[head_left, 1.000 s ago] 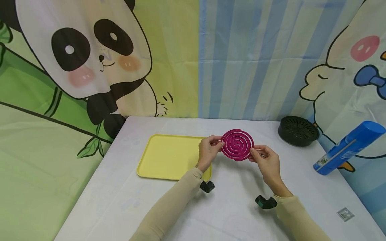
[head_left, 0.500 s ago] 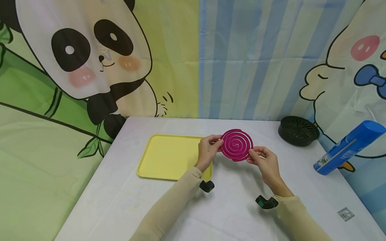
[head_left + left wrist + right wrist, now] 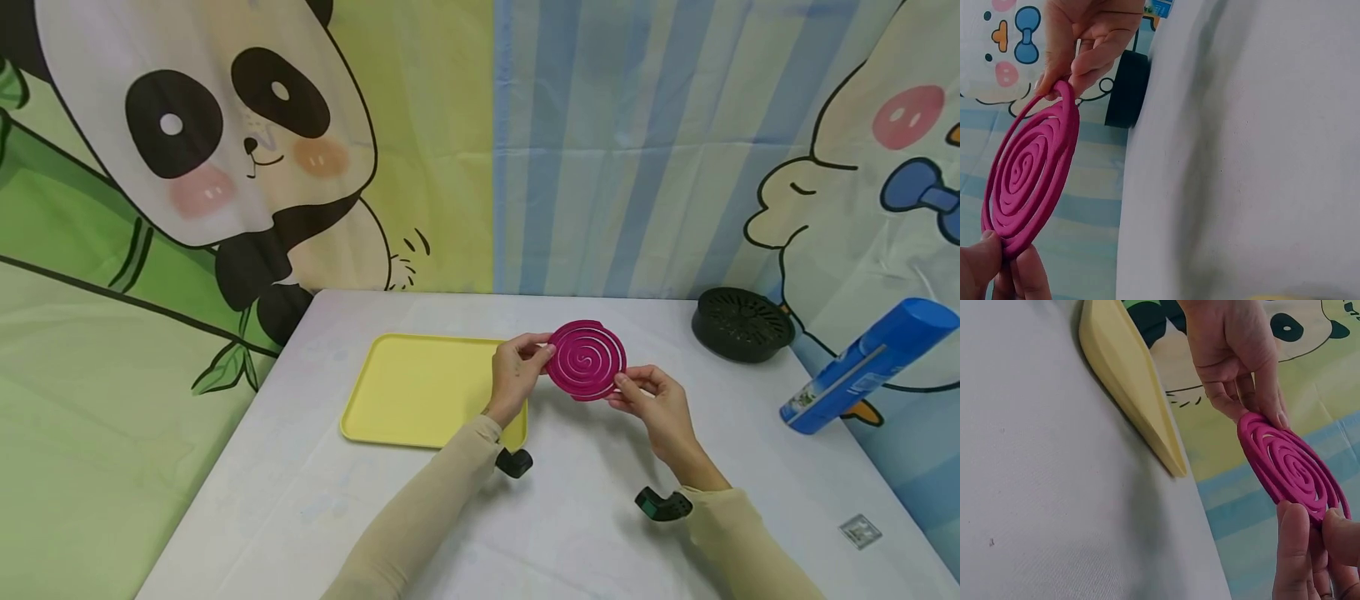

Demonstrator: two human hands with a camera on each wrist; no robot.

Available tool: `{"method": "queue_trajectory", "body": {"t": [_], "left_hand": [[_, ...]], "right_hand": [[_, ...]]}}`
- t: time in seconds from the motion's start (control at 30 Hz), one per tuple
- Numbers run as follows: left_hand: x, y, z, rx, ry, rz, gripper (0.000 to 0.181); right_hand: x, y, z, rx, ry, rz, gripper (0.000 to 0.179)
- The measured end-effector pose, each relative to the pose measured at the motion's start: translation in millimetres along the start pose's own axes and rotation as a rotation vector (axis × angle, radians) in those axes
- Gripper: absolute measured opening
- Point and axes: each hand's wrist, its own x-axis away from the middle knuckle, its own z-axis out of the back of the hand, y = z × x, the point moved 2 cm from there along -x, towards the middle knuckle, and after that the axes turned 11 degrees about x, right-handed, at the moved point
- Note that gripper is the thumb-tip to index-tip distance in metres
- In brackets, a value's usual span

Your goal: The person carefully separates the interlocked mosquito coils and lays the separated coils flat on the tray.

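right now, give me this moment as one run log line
left grip: pinches pink coil | right grip: pinches its opposite side | pink coil: held above table | yellow tray: on table

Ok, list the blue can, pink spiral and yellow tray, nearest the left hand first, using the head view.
1. Pink spiral: held by the left hand.
2. Yellow tray: left side, partly hidden by the hand.
3. Blue can: far right.

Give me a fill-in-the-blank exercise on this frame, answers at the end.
The pink coil pinched by the left hand and right hand winds into a ____.
The ____ hand is the nearer one to the yellow tray.
The tall can near the round black container is coloured ____.

Missing words: spiral; left; blue.
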Motion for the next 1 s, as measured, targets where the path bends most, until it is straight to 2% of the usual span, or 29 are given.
{"method": "queue_trajectory", "body": {"t": [0.27,0.6,1.0], "left_hand": [[0.7,1.3,-0.3,-0.005,0.020,0.004,0.020],[1.8,1.2,0.1,0.024,0.027,-0.005,0.018],[1.5,2.6,1.2,0.026,-0.003,-0.011,0.019]], "right_hand": [[1.5,-0.7,-3.6,-0.025,-0.024,-0.043,0.035],[2.3,-1.5,-5.8,-0.119,-0.077,-0.057,0.035],[-0.1,3.4,-4.1,0.007,-0.003,0.046,0.032]]}}
